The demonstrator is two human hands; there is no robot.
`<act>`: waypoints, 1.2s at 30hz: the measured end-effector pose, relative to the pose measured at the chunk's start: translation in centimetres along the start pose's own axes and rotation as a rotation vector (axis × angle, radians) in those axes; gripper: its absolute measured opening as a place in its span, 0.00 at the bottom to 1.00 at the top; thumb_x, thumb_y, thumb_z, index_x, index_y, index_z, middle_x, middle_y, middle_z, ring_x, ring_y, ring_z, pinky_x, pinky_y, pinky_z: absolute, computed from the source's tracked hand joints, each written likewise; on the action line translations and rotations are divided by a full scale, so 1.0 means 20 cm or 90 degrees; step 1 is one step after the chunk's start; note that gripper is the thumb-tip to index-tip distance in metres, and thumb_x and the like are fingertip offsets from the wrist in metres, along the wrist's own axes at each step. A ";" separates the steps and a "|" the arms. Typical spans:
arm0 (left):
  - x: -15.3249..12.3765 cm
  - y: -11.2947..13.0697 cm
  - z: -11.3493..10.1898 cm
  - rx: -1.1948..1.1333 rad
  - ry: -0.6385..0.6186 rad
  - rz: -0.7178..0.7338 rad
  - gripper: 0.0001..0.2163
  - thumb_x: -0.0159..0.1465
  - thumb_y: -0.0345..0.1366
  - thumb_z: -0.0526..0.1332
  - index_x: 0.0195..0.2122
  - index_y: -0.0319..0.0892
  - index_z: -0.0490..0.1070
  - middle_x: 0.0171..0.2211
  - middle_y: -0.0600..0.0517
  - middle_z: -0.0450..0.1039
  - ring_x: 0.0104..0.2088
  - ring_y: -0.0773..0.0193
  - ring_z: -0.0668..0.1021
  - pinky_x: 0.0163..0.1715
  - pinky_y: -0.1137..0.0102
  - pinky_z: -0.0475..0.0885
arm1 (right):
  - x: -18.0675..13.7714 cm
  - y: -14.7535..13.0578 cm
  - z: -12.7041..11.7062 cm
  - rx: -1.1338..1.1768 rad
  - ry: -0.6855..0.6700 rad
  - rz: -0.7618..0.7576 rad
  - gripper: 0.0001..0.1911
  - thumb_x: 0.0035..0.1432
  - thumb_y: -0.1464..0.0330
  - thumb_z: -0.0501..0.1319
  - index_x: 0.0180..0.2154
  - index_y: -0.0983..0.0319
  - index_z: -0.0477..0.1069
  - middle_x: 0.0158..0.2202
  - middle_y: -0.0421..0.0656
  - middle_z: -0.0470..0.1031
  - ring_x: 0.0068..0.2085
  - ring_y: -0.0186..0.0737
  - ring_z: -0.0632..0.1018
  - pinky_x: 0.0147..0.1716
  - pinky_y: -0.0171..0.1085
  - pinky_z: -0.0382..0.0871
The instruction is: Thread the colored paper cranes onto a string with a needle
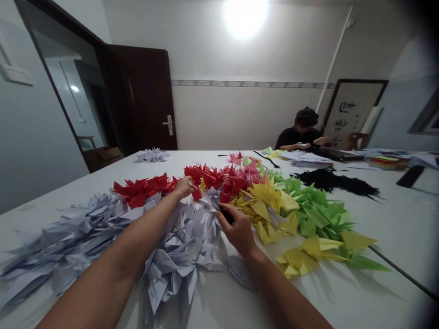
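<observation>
Heaps of folded paper cranes cover the white table [394,228]: pale lilac-grey ones [85,233] at the left and front, red ones [147,187] behind them, yellow ones [267,205] in the middle, green ones [318,210] to the right. My left hand [183,186] reaches far forward, its fingers pinched on a red crane [196,193] at the edge of the red heap. Closer to me, my right hand [238,228] rests between the grey and yellow heaps, fingers curled round a small dark object [226,215] that I cannot make out.
A person in black [302,135] sits at the far end with papers [305,157] in front of them. A black crane pile [338,182], a small grey pile [152,155], pink cranes [240,160] and stacked coloured paper [389,162] lie further back. A dark door [144,100] stands at left.
</observation>
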State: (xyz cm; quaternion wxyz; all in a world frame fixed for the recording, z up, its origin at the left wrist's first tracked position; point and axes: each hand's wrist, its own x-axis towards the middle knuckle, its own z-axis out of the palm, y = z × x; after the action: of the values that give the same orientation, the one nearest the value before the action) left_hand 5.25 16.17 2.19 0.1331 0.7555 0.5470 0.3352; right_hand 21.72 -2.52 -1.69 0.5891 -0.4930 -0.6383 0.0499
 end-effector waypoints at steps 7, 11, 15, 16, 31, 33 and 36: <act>-0.20 0.22 -0.19 -0.039 0.008 0.186 0.06 0.56 0.29 0.60 0.33 0.40 0.74 0.35 0.50 0.75 0.36 0.64 0.76 0.40 0.71 0.70 | 0.04 0.01 -0.04 0.076 0.076 0.095 0.17 0.54 0.59 0.58 0.38 0.65 0.74 0.33 0.48 0.78 0.35 0.44 0.78 0.36 0.39 0.70; -0.47 0.32 -0.29 -0.066 0.045 0.476 0.06 0.60 0.29 0.57 0.31 0.40 0.74 0.35 0.48 0.74 0.38 0.63 0.76 0.39 0.69 0.71 | 0.05 -0.02 -0.06 0.130 0.096 0.111 0.17 0.53 0.58 0.59 0.36 0.66 0.73 0.31 0.46 0.77 0.33 0.42 0.76 0.34 0.38 0.69; -0.67 0.29 -0.26 -0.066 0.058 0.554 0.06 0.60 0.27 0.57 0.33 0.40 0.73 0.35 0.47 0.73 0.36 0.65 0.76 0.37 0.69 0.72 | 0.01 -0.07 -0.03 0.168 0.057 0.079 0.16 0.50 0.60 0.63 0.37 0.64 0.73 0.30 0.44 0.76 0.29 0.38 0.74 0.30 0.35 0.69; -0.69 0.27 -0.24 -0.064 0.060 0.554 0.06 0.60 0.27 0.57 0.34 0.41 0.73 0.36 0.47 0.73 0.37 0.64 0.76 0.38 0.69 0.72 | 0.00 -0.07 -0.02 0.169 0.042 0.067 0.16 0.50 0.60 0.64 0.37 0.64 0.73 0.30 0.43 0.76 0.29 0.37 0.74 0.30 0.35 0.69; -0.78 0.18 -0.23 -0.471 -0.113 0.244 0.08 0.61 0.38 0.58 0.32 0.40 0.73 0.50 0.42 0.69 0.52 0.54 0.72 0.51 0.59 0.67 | -0.06 -0.12 0.01 0.091 -0.013 -0.009 0.10 0.58 0.63 0.57 0.30 0.62 0.70 0.25 0.39 0.71 0.28 0.34 0.71 0.29 0.33 0.65; -0.78 0.18 -0.21 -0.552 -0.145 0.208 0.08 0.58 0.39 0.61 0.33 0.40 0.71 0.51 0.42 0.69 0.52 0.54 0.72 0.48 0.60 0.69 | -0.07 -0.14 0.01 0.092 -0.030 -0.035 0.08 0.58 0.64 0.57 0.31 0.62 0.71 0.26 0.39 0.71 0.28 0.34 0.71 0.30 0.33 0.65; -0.79 0.18 -0.17 -0.646 -0.193 0.183 0.14 0.54 0.36 0.66 0.40 0.42 0.67 0.50 0.43 0.69 0.46 0.57 0.75 0.43 0.65 0.73 | -0.08 -0.15 0.01 0.103 -0.052 -0.059 0.07 0.59 0.66 0.58 0.32 0.61 0.71 0.27 0.39 0.72 0.28 0.34 0.71 0.30 0.32 0.65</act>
State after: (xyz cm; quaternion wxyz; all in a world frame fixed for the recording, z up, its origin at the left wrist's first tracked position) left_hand 2.97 -0.13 1.05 0.5112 0.7034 0.1824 0.4589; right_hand 19.53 -5.16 -0.93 0.6023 -0.4113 -0.6777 0.0940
